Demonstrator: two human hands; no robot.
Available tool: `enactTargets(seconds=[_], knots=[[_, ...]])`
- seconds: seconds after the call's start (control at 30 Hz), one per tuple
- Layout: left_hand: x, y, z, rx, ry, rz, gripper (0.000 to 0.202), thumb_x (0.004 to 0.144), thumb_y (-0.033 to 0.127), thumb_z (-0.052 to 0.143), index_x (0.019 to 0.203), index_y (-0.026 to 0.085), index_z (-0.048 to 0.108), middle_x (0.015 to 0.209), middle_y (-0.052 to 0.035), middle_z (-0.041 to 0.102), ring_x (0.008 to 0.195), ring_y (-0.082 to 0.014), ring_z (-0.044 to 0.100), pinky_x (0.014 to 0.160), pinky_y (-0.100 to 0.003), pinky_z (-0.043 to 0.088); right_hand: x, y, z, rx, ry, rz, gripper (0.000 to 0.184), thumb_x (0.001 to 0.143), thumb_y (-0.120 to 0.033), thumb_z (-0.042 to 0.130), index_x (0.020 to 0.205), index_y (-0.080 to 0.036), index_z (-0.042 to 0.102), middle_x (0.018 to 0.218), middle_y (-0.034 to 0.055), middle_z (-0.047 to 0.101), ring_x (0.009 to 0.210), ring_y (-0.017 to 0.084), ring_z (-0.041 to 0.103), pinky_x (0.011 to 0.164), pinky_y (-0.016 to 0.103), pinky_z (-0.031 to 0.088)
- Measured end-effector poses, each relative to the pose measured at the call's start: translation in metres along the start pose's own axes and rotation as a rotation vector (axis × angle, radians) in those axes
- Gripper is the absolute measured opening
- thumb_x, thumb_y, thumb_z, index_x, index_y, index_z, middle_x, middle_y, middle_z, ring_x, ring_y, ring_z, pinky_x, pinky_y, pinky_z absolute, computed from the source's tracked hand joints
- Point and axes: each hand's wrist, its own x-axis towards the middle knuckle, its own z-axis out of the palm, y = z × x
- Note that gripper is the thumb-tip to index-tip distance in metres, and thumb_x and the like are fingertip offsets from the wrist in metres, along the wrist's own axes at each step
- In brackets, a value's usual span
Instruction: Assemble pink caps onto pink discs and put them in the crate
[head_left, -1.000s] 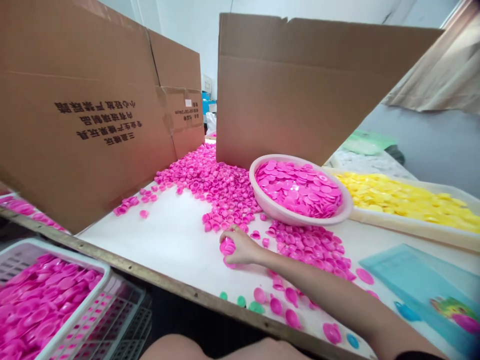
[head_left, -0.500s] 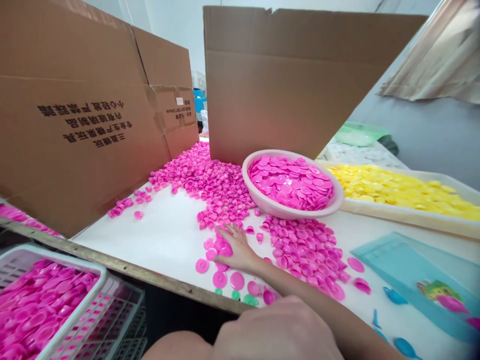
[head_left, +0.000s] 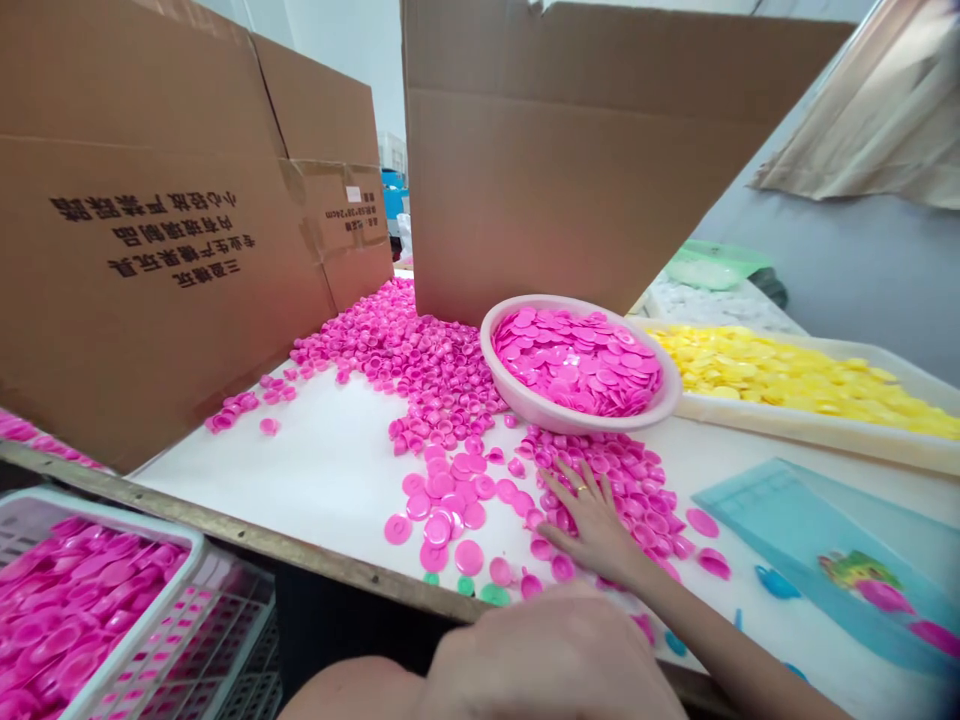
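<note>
My right hand (head_left: 596,525), a ring on one finger, lies palm down with its fingers spread at the left edge of a pile of small pink plastic cups (head_left: 637,490). Flat pink plastic discs (head_left: 446,500) are scattered to its left, some overlapping. Low in front and close to the camera is my left hand (head_left: 551,655), blurred, its fingers hidden. Behind the right hand, a pale pink basin (head_left: 517,400) is heaped with pink discs (head_left: 577,360). A larger heap of pink cups (head_left: 420,350) spreads toward the back left.
Large cardboard boxes (head_left: 187,210) stand at left and back (head_left: 585,170). A tray (head_left: 810,430) of yellow pieces sits right, near a blue plastic sheet (head_left: 810,560) and small blue pieces (head_left: 776,582). Green discs (head_left: 495,595) lie by the front edge; below left is a white basket (head_left: 191,570).
My right hand has moved right, from the flat discs to the edge of the cup pile. The discs it covered now show, spread out. The view has shifted slightly.
</note>
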Motion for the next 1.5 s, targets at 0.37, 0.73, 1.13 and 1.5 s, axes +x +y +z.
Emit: enactTargets(seconds=[0.37, 0.73, 1.13, 1.5], knots=[[0.100, -0.138, 0.097, 0.714, -0.253, -0.133, 0.018, 0.076, 0.020, 0.046, 0.089, 0.018, 0.059, 0.089, -0.0064, 0.058, 0.082, -0.0189, 0.052, 0.074, -0.032, 0.039, 0.037, -0.010, -0.011, 0.070, 0.123, -0.014, 0.040, 0.085, -0.039, 0.031, 0.119, -0.025, 0.045, 0.129, 0.0055, 0.036, 0.120, 0.025, 0.028, 0.098, 0.044, 0.020], [0.083, -0.167, 0.065, 0.862, -0.162, -0.180, 0.018, 0.079, 0.019, 0.042, 0.086, 0.017, 0.059, 0.086, -0.0071, 0.059, 0.086, -0.0190, 0.049, 0.076, -0.031, 0.034, 0.051, -0.004, -0.005, 0.066, 0.067, 0.075, 0.039, 0.072, -0.008, 0.043, 0.109, -0.017, 0.052, 0.104, 0.0112, 0.054, 0.096, 0.023, 0.050, 0.081, 0.033, 0.040], [0.077, -0.149, 0.072, 0.732, 0.017, -0.090, 0.027, 0.085, 0.027, 0.032, 0.087, 0.018, 0.057, 0.083, -0.0040, 0.060, 0.074, -0.0141, 0.054, 0.064, -0.025, 0.041, 0.045, -0.016, -0.017, 0.215, 0.149, 0.097, 0.039, 0.074, -0.004, 0.040, 0.110, -0.014, 0.051, 0.110, 0.0121, 0.048, 0.097, 0.019, 0.048, 0.081, 0.027, 0.039], [0.071, -0.165, 0.059, 0.335, 0.317, -0.282, 0.019, 0.077, 0.030, 0.044, 0.082, 0.016, 0.056, 0.082, -0.0037, 0.059, 0.069, -0.0132, 0.056, 0.064, -0.027, 0.045, 0.057, -0.058, 0.021, 0.297, 0.038, -0.107, 0.022, 0.073, -0.020, 0.053, 0.094, -0.021, 0.060, 0.094, 0.0044, 0.059, 0.100, 0.023, 0.046, 0.091, 0.042, 0.023]])
